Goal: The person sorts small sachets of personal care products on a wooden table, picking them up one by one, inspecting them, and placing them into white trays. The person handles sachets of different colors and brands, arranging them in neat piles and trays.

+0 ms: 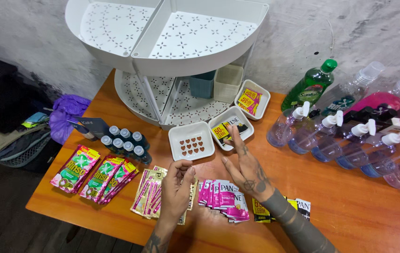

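Note:
My left hand [177, 186] hovers over a fan of gold sachets [147, 193], fingers loosely curled, holding nothing. My right hand [245, 165] is held flat with fingers straight, over the pink and white sachets [223, 199], fingertips near a small white tray [231, 126] holding a black and yellow sachet. An empty white tray with heart-shaped holes [191, 140] lies just beyond both hands. Black and yellow sachets [259, 209] lie partly under my right forearm.
A white two-tier half-round rack [162, 47] stands at the back of the orange table [350, 206]. Green and red sachets [94, 173] and small blue-capped bottles [125, 143] lie left. Pump bottles [350, 140] and a green bottle [310, 86] crowd the right.

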